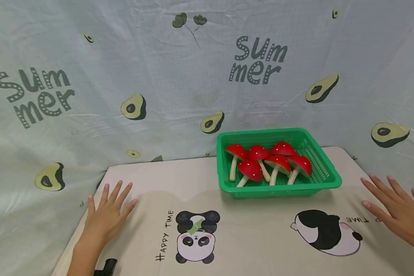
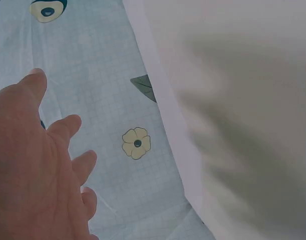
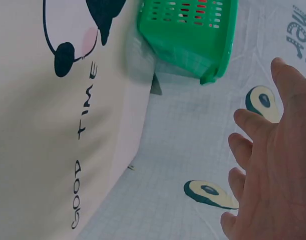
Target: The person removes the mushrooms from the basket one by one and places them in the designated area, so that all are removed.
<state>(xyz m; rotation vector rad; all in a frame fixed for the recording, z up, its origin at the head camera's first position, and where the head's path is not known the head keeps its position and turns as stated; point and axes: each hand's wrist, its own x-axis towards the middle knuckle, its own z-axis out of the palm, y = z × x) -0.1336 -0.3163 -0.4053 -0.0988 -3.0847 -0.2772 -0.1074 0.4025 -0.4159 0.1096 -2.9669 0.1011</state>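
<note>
A green plastic basket stands at the back right of the table, with several red-capped toy mushrooms lying in it. My left hand is spread over the table's left side, fingers apart and holding nothing. At the far right, my right hand is spread too, right of the basket, with nothing in it. In the right wrist view the basket shows at the top, apart from the fingers of the right hand. The left wrist view shows the left hand with no object near it.
The pale table carries panda prints and lettering. Behind it and at both sides hangs a light cloth with avocado prints. A small black object is beside the left wrist at the lower edge.
</note>
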